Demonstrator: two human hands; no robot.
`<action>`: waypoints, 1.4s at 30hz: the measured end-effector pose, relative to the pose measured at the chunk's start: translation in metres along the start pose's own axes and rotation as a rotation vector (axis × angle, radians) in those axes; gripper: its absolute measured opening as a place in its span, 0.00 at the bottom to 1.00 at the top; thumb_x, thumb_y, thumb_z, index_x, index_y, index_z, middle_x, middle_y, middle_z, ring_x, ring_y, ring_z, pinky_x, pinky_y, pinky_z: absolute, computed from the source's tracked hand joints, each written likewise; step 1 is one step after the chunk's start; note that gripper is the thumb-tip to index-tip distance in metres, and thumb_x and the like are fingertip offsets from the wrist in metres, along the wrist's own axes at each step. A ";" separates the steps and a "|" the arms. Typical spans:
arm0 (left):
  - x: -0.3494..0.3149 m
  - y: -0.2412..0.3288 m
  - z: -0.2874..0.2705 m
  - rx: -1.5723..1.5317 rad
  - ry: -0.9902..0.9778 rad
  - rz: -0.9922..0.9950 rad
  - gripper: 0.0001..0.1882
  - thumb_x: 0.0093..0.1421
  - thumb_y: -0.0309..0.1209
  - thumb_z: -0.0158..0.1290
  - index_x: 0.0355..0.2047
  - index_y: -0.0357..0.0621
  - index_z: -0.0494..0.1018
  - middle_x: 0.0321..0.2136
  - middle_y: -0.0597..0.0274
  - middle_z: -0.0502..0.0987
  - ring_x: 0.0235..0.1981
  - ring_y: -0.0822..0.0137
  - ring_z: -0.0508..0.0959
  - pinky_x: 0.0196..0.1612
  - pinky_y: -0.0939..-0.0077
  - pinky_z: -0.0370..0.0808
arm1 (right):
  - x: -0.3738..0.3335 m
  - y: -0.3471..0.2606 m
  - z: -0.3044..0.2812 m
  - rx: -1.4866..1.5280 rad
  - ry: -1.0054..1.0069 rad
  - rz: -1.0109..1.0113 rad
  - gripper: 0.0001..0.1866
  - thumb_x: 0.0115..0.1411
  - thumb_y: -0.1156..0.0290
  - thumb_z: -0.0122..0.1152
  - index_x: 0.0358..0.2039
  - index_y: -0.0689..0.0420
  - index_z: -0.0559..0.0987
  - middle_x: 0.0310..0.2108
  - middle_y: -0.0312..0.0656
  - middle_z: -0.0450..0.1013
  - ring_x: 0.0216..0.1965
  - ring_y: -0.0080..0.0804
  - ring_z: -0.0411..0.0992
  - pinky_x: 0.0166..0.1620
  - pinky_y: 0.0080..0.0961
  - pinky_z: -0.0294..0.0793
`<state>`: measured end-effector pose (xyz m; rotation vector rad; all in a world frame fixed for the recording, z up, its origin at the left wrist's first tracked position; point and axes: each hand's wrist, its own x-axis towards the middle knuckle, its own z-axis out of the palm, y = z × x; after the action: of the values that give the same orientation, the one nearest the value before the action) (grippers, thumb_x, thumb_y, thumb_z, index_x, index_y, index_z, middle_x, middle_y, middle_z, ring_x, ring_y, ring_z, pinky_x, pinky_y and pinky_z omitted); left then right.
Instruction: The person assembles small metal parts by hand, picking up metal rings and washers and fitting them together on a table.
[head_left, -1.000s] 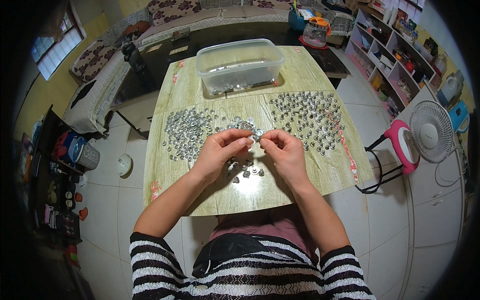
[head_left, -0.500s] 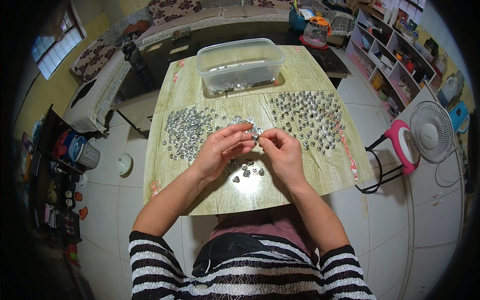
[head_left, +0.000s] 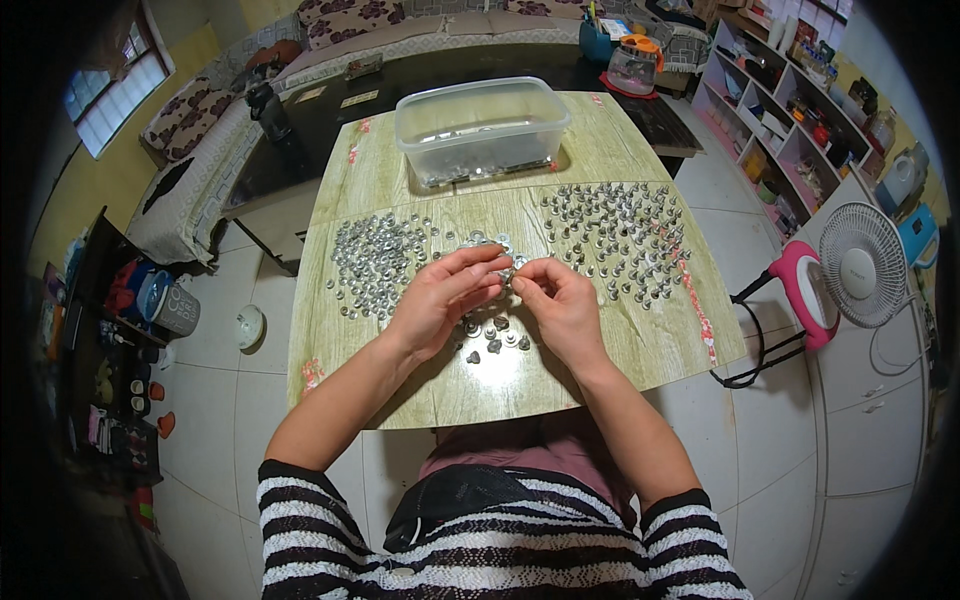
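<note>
Above the middle of the wood-patterned table [head_left: 400, 185], my left hand [head_left: 445, 295] and my right hand [head_left: 562, 312] meet at the fingertips. Between them is a small shiny metal part [head_left: 507, 275], mostly covered by the fingers. My right thumb and forefinger pinch it, and my left fingers curl around its other side. Close in front of my hands lie several dark studded metal pieces [head_left: 494, 346]. On the left is a spread of small silver round caps [head_left: 375, 250]. Many small metal pieces with upright stems [head_left: 620, 235] stand on the right.
A clear plastic tub [head_left: 482, 125] with metal parts at its bottom stands at the table's far side. Behind it is a dark table [head_left: 420, 75] with a jug [head_left: 633, 68]. A white fan [head_left: 860, 262] and a pink-framed stool [head_left: 800, 290] are to the right.
Both hands stay over the same spot. The fingertips have shifted slightly around the small metal part, and a dark piece now shows just in front of them.
</note>
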<state>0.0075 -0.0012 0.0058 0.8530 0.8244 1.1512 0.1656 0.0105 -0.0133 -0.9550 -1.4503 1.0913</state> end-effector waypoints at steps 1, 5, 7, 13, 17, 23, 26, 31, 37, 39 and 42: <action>0.000 -0.001 0.003 0.061 -0.011 0.032 0.16 0.56 0.27 0.46 0.45 0.34 0.64 0.38 0.57 0.71 0.36 0.73 0.72 0.42 0.82 0.71 | 0.000 0.000 0.000 0.009 -0.007 -0.003 0.04 0.51 0.75 0.55 0.26 0.63 0.73 0.18 0.35 0.69 0.20 0.16 0.64 0.24 0.15 0.65; 0.004 -0.003 -0.008 0.249 -0.008 -0.007 0.18 0.52 0.25 0.51 0.44 0.36 0.65 0.39 0.57 0.71 0.37 0.73 0.72 0.42 0.81 0.70 | -0.001 0.001 0.002 0.002 -0.034 0.015 0.04 0.51 0.75 0.55 0.26 0.63 0.73 0.18 0.35 0.69 0.20 0.16 0.64 0.24 0.14 0.65; 0.003 -0.002 -0.002 0.160 0.026 0.003 0.17 0.52 0.24 0.51 0.43 0.36 0.66 0.37 0.58 0.71 0.37 0.73 0.72 0.41 0.81 0.70 | 0.000 0.002 0.001 -0.029 -0.005 -0.009 0.04 0.51 0.75 0.55 0.26 0.63 0.73 0.18 0.35 0.69 0.20 0.16 0.64 0.24 0.14 0.65; 0.003 -0.007 -0.003 0.220 0.000 0.079 0.13 0.53 0.25 0.50 0.40 0.37 0.68 0.32 0.63 0.72 0.30 0.76 0.72 0.35 0.83 0.70 | -0.002 0.003 0.001 0.015 -0.046 0.024 0.04 0.51 0.75 0.55 0.26 0.63 0.73 0.19 0.35 0.70 0.20 0.16 0.65 0.24 0.15 0.66; 0.000 -0.008 0.002 0.257 0.024 0.009 0.09 0.56 0.27 0.48 0.37 0.37 0.68 0.29 0.65 0.71 0.27 0.77 0.71 0.33 0.85 0.70 | -0.001 0.002 0.000 -0.021 -0.013 -0.001 0.04 0.51 0.76 0.55 0.26 0.63 0.73 0.19 0.36 0.71 0.21 0.16 0.67 0.25 0.15 0.67; 0.002 -0.010 0.000 0.300 -0.052 0.058 0.08 0.57 0.28 0.46 0.35 0.38 0.67 0.28 0.66 0.71 0.27 0.78 0.71 0.32 0.86 0.70 | -0.003 0.000 0.000 0.059 -0.035 0.042 0.04 0.51 0.77 0.54 0.26 0.64 0.73 0.19 0.36 0.71 0.21 0.17 0.67 0.26 0.15 0.68; 0.002 -0.011 0.001 0.366 -0.035 0.092 0.07 0.58 0.29 0.45 0.34 0.37 0.66 0.28 0.66 0.70 0.27 0.79 0.70 0.32 0.85 0.70 | -0.003 0.002 0.001 0.043 -0.041 0.029 0.04 0.51 0.77 0.54 0.26 0.64 0.73 0.19 0.36 0.71 0.21 0.17 0.67 0.26 0.15 0.68; 0.002 -0.015 -0.001 0.427 -0.047 0.163 0.07 0.58 0.29 0.44 0.33 0.38 0.65 0.27 0.65 0.70 0.27 0.78 0.71 0.32 0.84 0.70 | -0.004 0.000 0.003 0.055 -0.036 0.014 0.03 0.51 0.77 0.54 0.26 0.64 0.73 0.19 0.35 0.70 0.21 0.16 0.66 0.25 0.14 0.67; -0.002 -0.011 0.001 0.741 -0.042 0.336 0.06 0.58 0.27 0.44 0.32 0.36 0.65 0.26 0.65 0.70 0.27 0.78 0.71 0.31 0.85 0.70 | -0.002 -0.003 -0.004 0.436 -0.163 0.337 0.02 0.51 0.78 0.53 0.25 0.63 0.73 0.19 0.31 0.67 0.20 0.14 0.64 0.23 0.12 0.63; -0.002 -0.010 0.001 0.768 -0.048 0.358 0.06 0.58 0.27 0.44 0.31 0.36 0.65 0.25 0.65 0.70 0.27 0.78 0.71 0.31 0.85 0.70 | -0.003 -0.001 -0.003 0.285 -0.133 0.221 0.02 0.51 0.78 0.53 0.25 0.62 0.73 0.19 0.32 0.68 0.20 0.16 0.64 0.23 0.14 0.64; -0.002 -0.010 0.004 0.751 -0.014 0.313 0.05 0.58 0.27 0.44 0.31 0.37 0.65 0.24 0.66 0.70 0.26 0.78 0.71 0.30 0.85 0.70 | -0.005 -0.002 -0.002 -0.046 -0.057 -0.044 0.02 0.50 0.78 0.53 0.26 0.62 0.72 0.20 0.36 0.69 0.19 0.22 0.66 0.24 0.19 0.65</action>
<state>0.0151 -0.0055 -0.0010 1.6513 1.1638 1.1013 0.1682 0.0050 -0.0123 -0.9262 -1.5424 1.0643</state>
